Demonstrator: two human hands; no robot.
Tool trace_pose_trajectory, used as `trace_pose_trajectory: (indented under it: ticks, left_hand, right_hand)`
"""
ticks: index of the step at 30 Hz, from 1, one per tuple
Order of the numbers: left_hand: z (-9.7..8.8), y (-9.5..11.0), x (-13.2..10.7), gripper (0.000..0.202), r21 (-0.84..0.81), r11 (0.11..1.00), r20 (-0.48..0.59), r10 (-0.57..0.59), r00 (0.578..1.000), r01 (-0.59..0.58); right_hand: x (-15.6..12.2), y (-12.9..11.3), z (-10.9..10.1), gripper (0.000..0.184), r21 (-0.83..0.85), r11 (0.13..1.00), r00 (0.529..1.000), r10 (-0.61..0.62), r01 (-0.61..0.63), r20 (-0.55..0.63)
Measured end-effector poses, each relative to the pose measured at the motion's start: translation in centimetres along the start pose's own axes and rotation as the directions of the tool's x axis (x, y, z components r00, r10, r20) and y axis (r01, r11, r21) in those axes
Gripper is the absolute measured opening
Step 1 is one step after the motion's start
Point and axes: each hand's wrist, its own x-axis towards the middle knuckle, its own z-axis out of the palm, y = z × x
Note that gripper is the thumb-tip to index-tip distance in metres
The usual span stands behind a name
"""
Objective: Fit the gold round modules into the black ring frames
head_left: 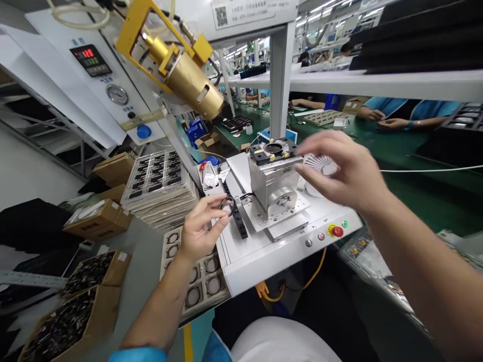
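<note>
My left hand [206,226] pinches a thin dark ring [227,205], like a watch case frame, between thumb and fingertips, left of the metal fixture. My right hand [345,168] is blurred at the right side of the fixture, with thumb and fingers apart; nothing shows between them. On the silver metal block [277,188] sits a black fixture plate [273,150] with a round opening and small yellow pieces. Below my left hand, a beige tray [204,296] holds several similar rings in round pockets.
A gold dispensing head [194,85] hangs tilted above. The white machine base [271,259] carries a red emergency button [337,231] at its front right. Stacked trays [160,186] stand left. Open cardboard boxes [90,311] hold dark parts. Co-workers' hands [392,120] show across the bench.
</note>
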Motion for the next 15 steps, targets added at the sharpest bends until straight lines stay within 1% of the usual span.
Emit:
trace_pose_trajectory:
  ticks: [1, 2, 3, 4, 6, 7, 8, 9, 10, 12, 13, 14, 15]
  left_hand:
    - [0.4, 0.4, 1.2, 0.011, 0.021, 0.999, -0.003, 0.026, 1.000, -0.026]
    - [0.7, 0.8, 2.4, 0.009, 0.046, 0.998, -0.014, 0.050, 0.999, -0.049]
    - [0.9, 1.2, 3.5, 0.008, 0.075, 0.995, -0.027, 0.071, 0.997, -0.069]
    - [1.1, 1.6, 4.6, 0.006, 0.102, 0.991, -0.040, 0.091, 0.995, -0.087]
    - [1.6, 2.2, 6.7, 0.005, 0.139, 0.983, -0.056, 0.127, 0.990, -0.118]
    - [1.9, 2.4, 7.8, 0.005, 0.153, 0.980, -0.058, 0.140, 0.988, -0.130]
    - [2.3, 2.6, 8.9, 0.005, 0.166, 0.977, -0.062, 0.149, 0.987, -0.137]
    - [2.9, 2.6, 10.0, 0.005, 0.182, 0.974, -0.063, 0.152, 0.986, -0.138]
    - [3.5, 2.6, 11.1, 0.005, 0.200, 0.971, -0.061, 0.148, 0.987, -0.133]
    - [4.9, 2.3, 13.4, 0.005, 0.239, 0.964, -0.024, 0.123, 0.992, -0.114]
    - [5.6, 2.1, 14.4, 0.005, 0.257, 0.961, 0.012, 0.103, 0.995, -0.103]
    - [6.3, 2.0, 15.3, 0.006, 0.275, 0.957, 0.061, 0.076, 0.995, -0.090]
    - [6.7, 1.9, 16.0, 0.010, 0.290, 0.954, 0.120, 0.043, 0.992, -0.076]
  right_hand:
    - [2.3, 0.8, 0.4, 0.010, -0.005, 1.000, 0.998, -0.022, 0.023, 0.062]
    - [4.3, 1.6, 0.9, 0.013, -0.007, 1.000, 0.989, -0.016, 0.018, 0.145]
    - [5.9, 2.4, 1.3, 0.016, -0.004, 1.000, 0.971, 0.007, -0.007, 0.238]
    - [7.2, 3.2, 1.7, 0.019, 0.013, 0.999, 0.943, 0.028, -0.035, 0.332]
    - [8.8, 4.3, 2.1, 0.023, 0.061, 0.995, 0.877, 0.045, -0.085, 0.479]
    - [9.2, 4.7, 2.2, 0.023, 0.089, 0.991, 0.854, 0.039, -0.099, 0.518]
    - [9.4, 4.9, 2.2, 0.023, 0.116, 0.988, 0.851, 0.030, -0.107, 0.524]
    - [9.4, 5.0, 2.1, 0.023, 0.143, 0.984, 0.870, 0.025, -0.110, 0.493]
    - [9.1, 5.0, 2.0, 0.023, 0.173, 0.978, 0.904, 0.029, -0.113, 0.427]
    - [8.1, 4.8, 1.6, 0.024, 0.245, 0.961, 0.972, 0.072, -0.128, 0.224]
    - [7.2, 4.6, 1.3, 0.026, 0.284, 0.948, 0.987, 0.111, -0.141, 0.118]
    - [6.1, 4.3, 1.0, 0.027, 0.320, 0.934, 0.987, 0.160, -0.162, 0.033]
    - [4.7, 4.0, 0.6, 0.028, 0.350, 0.917, 0.977, 0.214, -0.192, -0.025]
